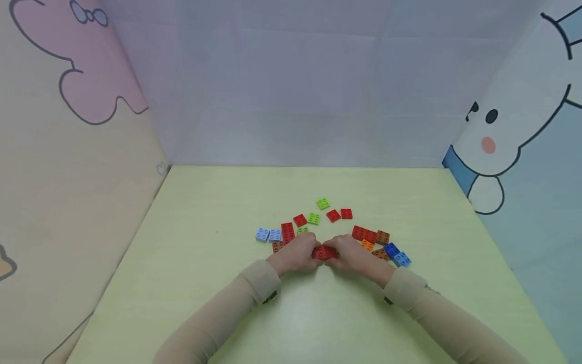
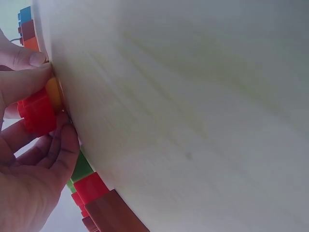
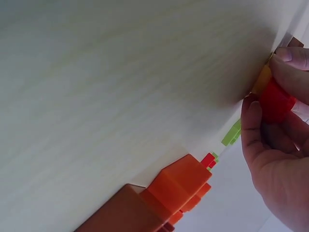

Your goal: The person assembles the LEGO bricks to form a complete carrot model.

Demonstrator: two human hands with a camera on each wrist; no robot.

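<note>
Both hands meet at a red toy brick (image 1: 324, 253) low over the table near the middle of the head view. My left hand (image 1: 297, 254) grips its left end with thumb and fingers, and my right hand (image 1: 352, 254) grips the right end. Under the red brick, a yellow-orange brick (image 2: 54, 94) shows in the left wrist view, close to the tabletop. The right wrist view has the same red brick (image 3: 276, 102) above the yellow-orange one, with fingertips at its sides. The fingers hide much of both bricks.
Left of the hands lie light blue bricks (image 1: 269, 235), a long red brick (image 1: 288, 232) and a brown one (image 1: 278, 246). Green bricks (image 1: 313, 218) and small red ones (image 1: 333, 216) lie behind. To the right are red (image 1: 364, 234), orange (image 1: 367, 245), brown (image 1: 383, 237) and blue bricks (image 1: 391, 249).
</note>
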